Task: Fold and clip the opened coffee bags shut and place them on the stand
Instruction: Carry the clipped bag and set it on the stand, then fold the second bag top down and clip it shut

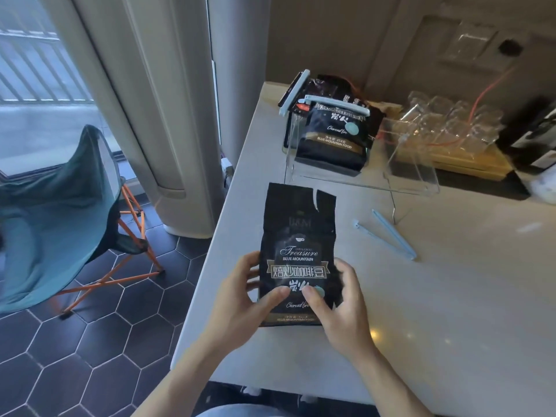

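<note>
Hands at near counter edge: left hand and right hand both clamped on lower half of black coffee bag, thumbs on front, torn top unfolded. Beyond, to right: loose blue clip on white counter. Farther back: clear acrylic stand holding clipped coffee bags.

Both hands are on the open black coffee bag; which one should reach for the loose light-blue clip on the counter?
Right hand, probably. The light-blue plastic sealing clip lies on the white counter to the right of the black coffee bag, on that hand's side. The left hand grips the bag's opposite edge and can steady it.
</note>
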